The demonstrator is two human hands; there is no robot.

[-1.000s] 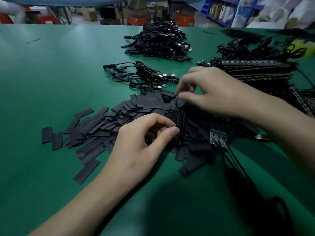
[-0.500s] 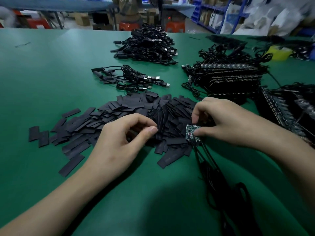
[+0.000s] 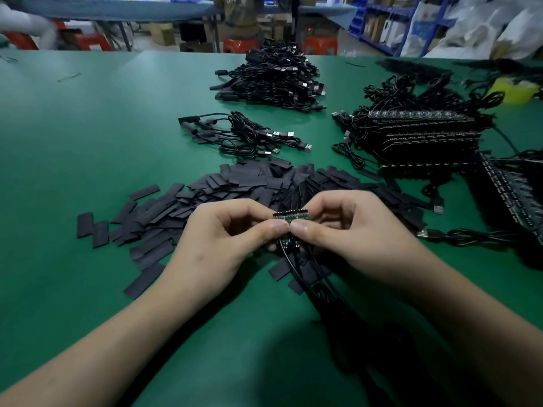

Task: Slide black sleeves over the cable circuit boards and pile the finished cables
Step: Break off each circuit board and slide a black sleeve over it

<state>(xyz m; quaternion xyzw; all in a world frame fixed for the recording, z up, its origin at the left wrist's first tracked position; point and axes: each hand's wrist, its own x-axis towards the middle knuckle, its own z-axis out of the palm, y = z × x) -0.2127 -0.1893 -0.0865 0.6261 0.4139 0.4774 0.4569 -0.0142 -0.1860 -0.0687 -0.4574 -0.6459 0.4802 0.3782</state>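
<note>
Fingers [image 3: 273, 229] of our left hand [image 3: 223, 239] and right hand [image 3: 349, 233] pinched a small green circuit board [image 3: 291, 217] over flat black sleeves [image 3: 235, 183] heaped on the green counter [image 3: 88, 127], apparently steadying it for sleeving.

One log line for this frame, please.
stage: sleeving | left hand: pinches circuit board | right hand: pinches same board | sleeve on board: none visible | sleeve pile: behind hands

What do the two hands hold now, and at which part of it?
Both the left hand and the right hand pinch the small green circuit board across its middle, thumbs side by side; its black cable trails below.
</note>
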